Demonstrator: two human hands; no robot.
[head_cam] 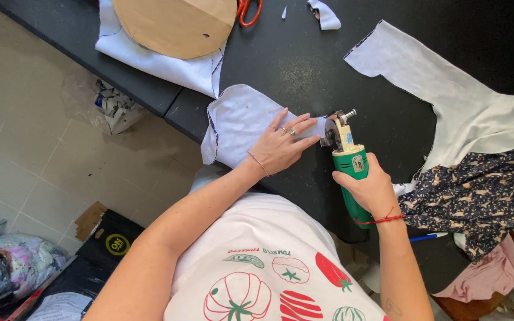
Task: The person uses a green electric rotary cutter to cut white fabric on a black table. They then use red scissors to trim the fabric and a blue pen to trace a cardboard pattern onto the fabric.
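Observation:
My left hand (282,144) lies flat with fingers spread on a rounded stack of white fabric pieces (236,119) at the edge of a black table (304,65). My right hand (371,188) grips the green body of an electric rotary cutter (347,156). Its round blade (331,133) sits at the right edge of the white stack, just beyond my left fingertips.
A brown cardboard pattern (174,24) rests on white cloth (168,65) at the top left, with orange-handled scissors (248,10) beside it. A large white offcut (441,89) and dark printed fabric (483,196) lie at the right. Bags of cloth (13,261) sit on the tiled floor.

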